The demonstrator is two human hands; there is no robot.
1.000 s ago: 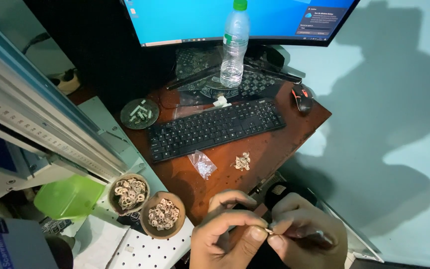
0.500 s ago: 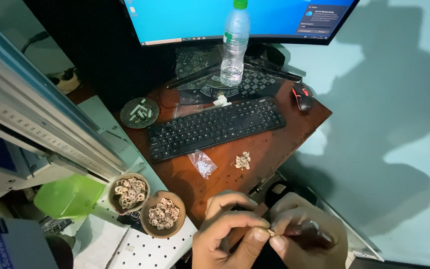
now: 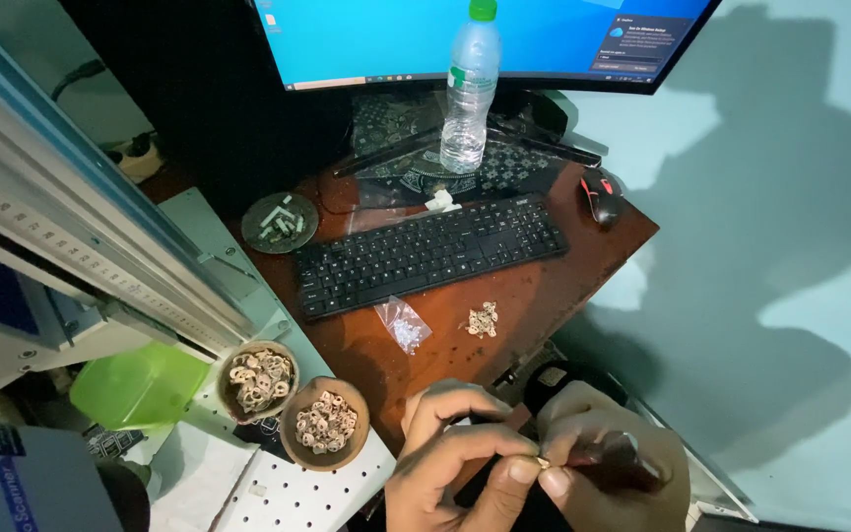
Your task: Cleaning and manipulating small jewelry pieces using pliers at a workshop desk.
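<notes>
At the bottom of the view my left hand (image 3: pixel 450 468) and my right hand (image 3: pixel 608 463) meet fingertip to fingertip. Between them they pinch a tiny pale piece (image 3: pixel 542 462). Both hands hover just off the near edge of the brown wooden desk (image 3: pixel 544 286). On the desk ahead lie a small heap of pale ring-shaped pieces (image 3: pixel 482 319) and a small clear plastic bag (image 3: pixel 402 325). Two round brown bowls (image 3: pixel 257 379) (image 3: pixel 324 423) filled with similar pieces stand to the left of my hands.
A black keyboard (image 3: pixel 425 254), a black and red mouse (image 3: pixel 599 194), a water bottle (image 3: pixel 468 89), a monitor (image 3: pixel 475 39) and a round ashtray (image 3: pixel 279 222) are on the desk. A grey machine rail (image 3: pixel 81 236), a green tub (image 3: pixel 135 384) and a white perforated plate (image 3: pixel 297 493) sit left.
My hands have stayed together on the tiny piece and shifted slightly lower. The view has tilted a little.
</notes>
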